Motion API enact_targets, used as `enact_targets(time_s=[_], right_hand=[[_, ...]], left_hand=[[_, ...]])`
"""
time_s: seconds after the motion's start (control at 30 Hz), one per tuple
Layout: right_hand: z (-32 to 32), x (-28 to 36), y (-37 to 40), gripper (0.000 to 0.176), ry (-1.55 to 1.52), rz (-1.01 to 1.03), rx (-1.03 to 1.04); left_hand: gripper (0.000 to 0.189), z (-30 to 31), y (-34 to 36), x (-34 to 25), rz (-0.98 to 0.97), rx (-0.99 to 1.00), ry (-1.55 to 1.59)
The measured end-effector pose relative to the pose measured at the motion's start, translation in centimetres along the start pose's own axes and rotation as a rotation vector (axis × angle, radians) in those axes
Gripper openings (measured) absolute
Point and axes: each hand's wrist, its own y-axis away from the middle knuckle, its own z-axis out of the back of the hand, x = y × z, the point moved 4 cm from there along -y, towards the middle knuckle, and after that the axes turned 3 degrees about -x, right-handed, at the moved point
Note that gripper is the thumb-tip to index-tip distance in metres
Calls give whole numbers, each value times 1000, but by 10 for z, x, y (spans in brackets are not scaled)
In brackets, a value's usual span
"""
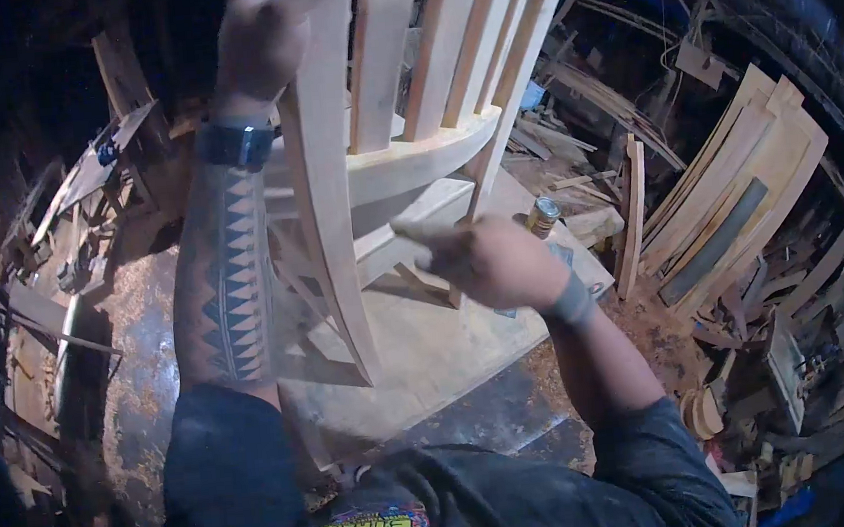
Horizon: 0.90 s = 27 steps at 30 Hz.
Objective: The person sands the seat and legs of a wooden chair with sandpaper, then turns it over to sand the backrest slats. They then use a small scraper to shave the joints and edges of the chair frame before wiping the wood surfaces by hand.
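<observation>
A bare wooden chair frame with upright back slats and a curved lower rail stands on a pale board. My left hand is up at the top edge of the view, closed against the chair's left post; its fingertips are partly out of sight. Below the curved rail, my right hand is smeared by motion, its fingers closed. A pale, flat piece shows at those fingers, too blurred to name.
A small jar or can stands on the board's right side. Curved wooden pieces lean at the right, with a narrow upright strip beside them. Scrap wood and sawdust cover the floor around the board.
</observation>
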Motion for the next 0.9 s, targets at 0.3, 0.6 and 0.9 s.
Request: enact_targets(time_s=[0.3, 0.6, 0.9], right_hand=[[-8, -49, 53, 33, -250, 59, -257], [17, -35, -26, 26, -1, 43, -306], [33, -32, -68, 23, 358, 163, -38]], left_hand=[[33, -5, -1, 5, 873, 34, 757], [31, -3, -3, -1, 906, 0, 776], [33, -3, -3, 3, 840, 57, 773]])
